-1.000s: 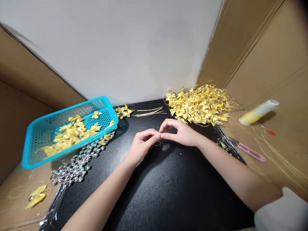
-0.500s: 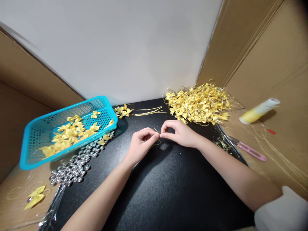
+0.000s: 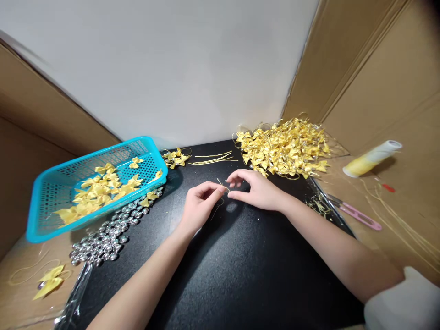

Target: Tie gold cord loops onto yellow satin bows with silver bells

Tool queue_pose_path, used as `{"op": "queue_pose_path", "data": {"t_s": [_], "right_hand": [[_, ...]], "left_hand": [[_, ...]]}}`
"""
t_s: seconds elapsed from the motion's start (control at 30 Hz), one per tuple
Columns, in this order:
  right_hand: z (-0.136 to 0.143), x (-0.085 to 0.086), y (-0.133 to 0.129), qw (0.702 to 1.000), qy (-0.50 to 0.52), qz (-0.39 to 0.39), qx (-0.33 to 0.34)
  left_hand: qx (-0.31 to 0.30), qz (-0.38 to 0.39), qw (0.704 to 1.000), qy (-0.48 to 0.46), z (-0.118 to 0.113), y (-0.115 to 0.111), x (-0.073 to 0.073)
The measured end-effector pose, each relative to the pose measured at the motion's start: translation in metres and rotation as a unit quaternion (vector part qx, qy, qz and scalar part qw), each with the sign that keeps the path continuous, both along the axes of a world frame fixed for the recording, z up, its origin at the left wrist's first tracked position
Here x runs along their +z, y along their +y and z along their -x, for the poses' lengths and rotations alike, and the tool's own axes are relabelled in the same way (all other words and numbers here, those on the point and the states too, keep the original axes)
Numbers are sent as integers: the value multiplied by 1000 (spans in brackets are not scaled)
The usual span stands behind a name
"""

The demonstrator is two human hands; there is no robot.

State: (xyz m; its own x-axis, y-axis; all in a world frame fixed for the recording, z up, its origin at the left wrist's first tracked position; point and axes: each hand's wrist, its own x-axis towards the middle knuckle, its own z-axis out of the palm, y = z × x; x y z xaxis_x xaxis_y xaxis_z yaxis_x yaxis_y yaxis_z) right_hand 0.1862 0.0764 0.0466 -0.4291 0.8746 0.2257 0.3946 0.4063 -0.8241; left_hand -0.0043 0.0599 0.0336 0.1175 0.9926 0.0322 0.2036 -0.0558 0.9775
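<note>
The left hand [image 3: 199, 206] is pinching a thin gold cord [image 3: 220, 182] above the black tabletop [image 3: 227, 266], while the right hand [image 3: 257, 190] is hovering beside it, fingers parted (whether they are touching it, I cannot tell). Were the left pinch loosening, the strand could be slipping away.

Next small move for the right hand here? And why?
I'd probably close the right hand on the thin cord near the left hand. The left hand pinches the cord, with strands sticking out beyond its fingertips, while the right hand's thumb and fingers stand apart right beside them.
</note>
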Motion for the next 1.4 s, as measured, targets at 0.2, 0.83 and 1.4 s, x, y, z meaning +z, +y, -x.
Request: {"op": "queue_pose_path", "data": {"t_s": [0.2, 0.83, 1.4], "right_hand": [[7, -5, -2, 996, 63, 47, -28], [-35, 15, 9, 968, -247, -26, -37], [-16, 17, 7, 997, -10, -71, 19]], "left_hand": [[-22, -46, 997, 55, 4, 0, -1], [-116, -132, 938, 299, 27, 9, 29], [-191, -38, 928, 317, 34, 10, 37]]}}
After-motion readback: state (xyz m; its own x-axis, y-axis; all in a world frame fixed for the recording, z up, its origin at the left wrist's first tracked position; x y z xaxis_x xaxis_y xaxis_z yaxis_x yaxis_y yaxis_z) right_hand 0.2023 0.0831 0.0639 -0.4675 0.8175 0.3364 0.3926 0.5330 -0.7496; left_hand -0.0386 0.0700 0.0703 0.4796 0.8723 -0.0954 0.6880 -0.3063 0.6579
